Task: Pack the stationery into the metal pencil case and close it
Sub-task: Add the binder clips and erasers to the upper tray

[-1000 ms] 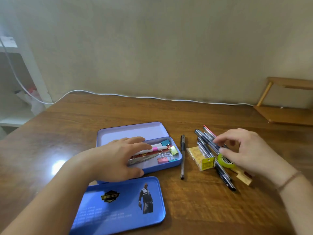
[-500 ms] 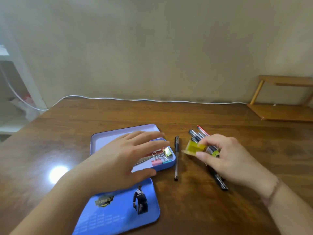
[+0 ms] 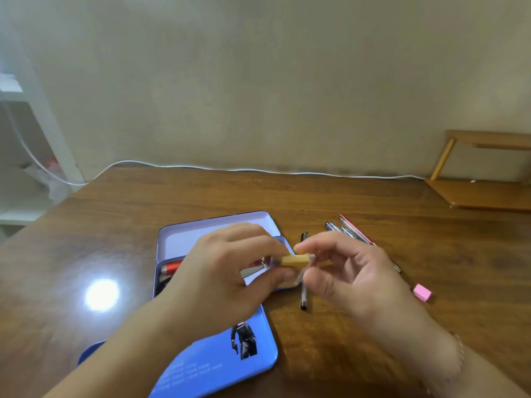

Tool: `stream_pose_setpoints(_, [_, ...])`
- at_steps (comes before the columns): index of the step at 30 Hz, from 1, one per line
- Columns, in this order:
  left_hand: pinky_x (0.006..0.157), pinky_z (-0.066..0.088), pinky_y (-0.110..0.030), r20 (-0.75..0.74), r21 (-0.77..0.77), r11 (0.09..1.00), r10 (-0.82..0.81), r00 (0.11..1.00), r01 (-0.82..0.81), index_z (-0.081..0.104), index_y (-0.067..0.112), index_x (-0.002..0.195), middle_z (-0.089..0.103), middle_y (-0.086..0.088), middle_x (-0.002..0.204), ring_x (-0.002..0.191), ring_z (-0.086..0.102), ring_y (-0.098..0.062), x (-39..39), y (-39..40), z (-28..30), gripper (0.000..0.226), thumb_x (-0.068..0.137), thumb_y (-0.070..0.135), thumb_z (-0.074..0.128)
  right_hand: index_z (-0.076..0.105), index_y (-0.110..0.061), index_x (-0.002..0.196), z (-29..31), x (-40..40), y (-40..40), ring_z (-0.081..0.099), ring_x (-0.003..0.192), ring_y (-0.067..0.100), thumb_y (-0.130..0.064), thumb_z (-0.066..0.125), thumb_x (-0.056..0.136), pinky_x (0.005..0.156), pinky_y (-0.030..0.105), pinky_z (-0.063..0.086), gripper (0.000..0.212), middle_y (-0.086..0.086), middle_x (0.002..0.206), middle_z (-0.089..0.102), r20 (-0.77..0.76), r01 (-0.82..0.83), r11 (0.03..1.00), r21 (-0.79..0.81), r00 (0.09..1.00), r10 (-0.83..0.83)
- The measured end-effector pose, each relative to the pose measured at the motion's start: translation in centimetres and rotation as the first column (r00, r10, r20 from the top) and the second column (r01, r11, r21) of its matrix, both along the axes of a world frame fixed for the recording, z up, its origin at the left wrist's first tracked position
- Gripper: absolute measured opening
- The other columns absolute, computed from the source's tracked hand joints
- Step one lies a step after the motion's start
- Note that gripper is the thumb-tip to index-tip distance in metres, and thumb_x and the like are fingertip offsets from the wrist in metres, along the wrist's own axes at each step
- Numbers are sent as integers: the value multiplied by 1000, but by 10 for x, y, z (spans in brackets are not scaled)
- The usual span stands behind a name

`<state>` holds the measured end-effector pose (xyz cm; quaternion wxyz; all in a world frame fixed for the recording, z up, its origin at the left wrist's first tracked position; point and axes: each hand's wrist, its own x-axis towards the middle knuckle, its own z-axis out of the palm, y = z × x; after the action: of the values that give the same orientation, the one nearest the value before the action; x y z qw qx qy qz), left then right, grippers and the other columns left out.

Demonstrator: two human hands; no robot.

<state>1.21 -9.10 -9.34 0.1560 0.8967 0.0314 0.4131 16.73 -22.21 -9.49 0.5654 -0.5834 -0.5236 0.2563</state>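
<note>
You have brought the one tan eraser (image 3: pixel 294 260) over the open pencil case (image 3: pixel 184 239), both hands, left (image 3: pixel 230 280) and right (image 3: pixel 347 274), now pinching it.

Both hands meet above the open pencil case (image 3: pixel 218 234): left hand (image 3: pixel 227 277) and right hand (image 3: pixel 344 271) pinch one small tan box (image 3: pixel 296 259).

brown wooden desk (image 3: pixel 359 334): polished, glossy, light glare
blue metal pencil case (image 3: pixel 201 237): smooth painted tin, pale satin inside
blue printed lid (image 3: pixel 218 366): glossy
small pink eraser block (image 3: pixel 422 292): matt
</note>
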Motion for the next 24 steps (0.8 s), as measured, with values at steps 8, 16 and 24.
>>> stream_pose_setpoints(8, [79,49,-19,-324,-328,945,-114,939,2,72,36,105,71,18,97,93,66,-8,-15,16,12,31,77,45,79,74,-28,86,-8,-1,3,69,80,9,-15,64,77,68,18,54,19,-4,85,74,-48,46,993,110,998,-41])
stream_pose_setpoints(16, [118,23,-36,-882,35,951,173,438,-306,1,44,153,13,18,162,148,13,-11,-34,56,4,107,74,67,69,59,-31,116,2,0,58,62,87,4,-9,67,86,75,14,50,39,-12,89,67,604,52,998,31,794,-60])
stream_pose_setpoints(24, [114,32,-34,-872,-58,945,108,478,-321,8,44,152,26,21,157,143,25,-7,-38,64,3,109,69,61,77,66,-32,101,-13,-24,98,52,82,9,-11,57,87,78,25,46,27,-5,89,53,709,-79,949,-306,646,283])
